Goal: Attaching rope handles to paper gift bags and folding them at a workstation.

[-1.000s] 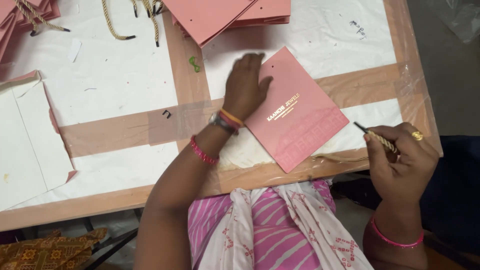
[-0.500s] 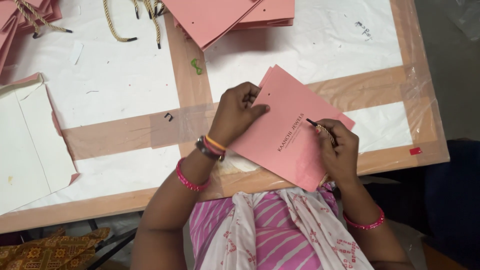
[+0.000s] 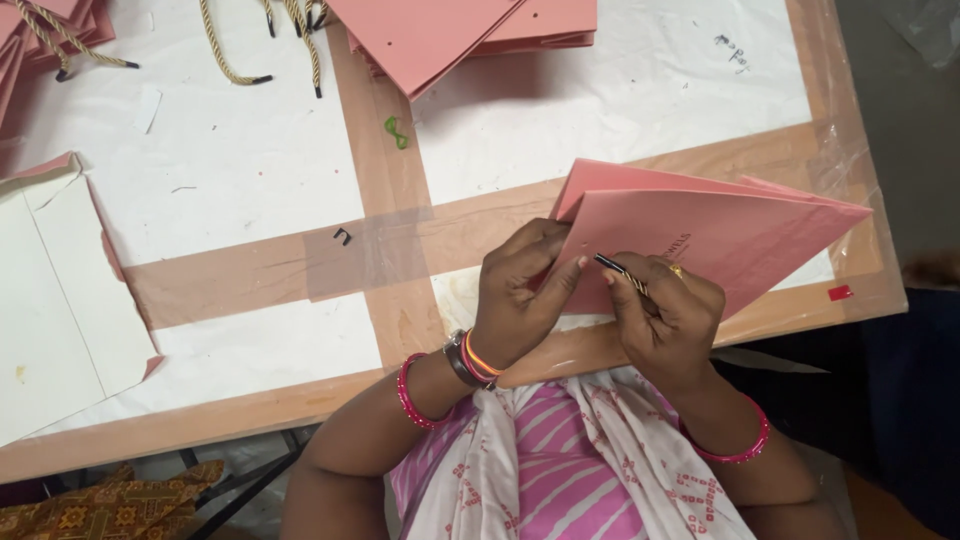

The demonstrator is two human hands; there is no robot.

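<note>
A flat pink paper bag is lifted off the table and tilted toward me. My left hand grips its near left corner with thumb and fingers. My right hand pinches a gold cord with a black tip, and that tip rests against the bag's face near the corner. The rest of the cord is hidden inside my fist.
A stack of pink bags lies at the far edge, with loose gold cords beside it. More pink bags sit at the top left. White card sheets lie on the left. The table is covered in white paper with tape strips.
The pink bag has been raised from flat on the table and tipped up. My right hand came in from the table's right edge with the cord to the bag's corner.
</note>
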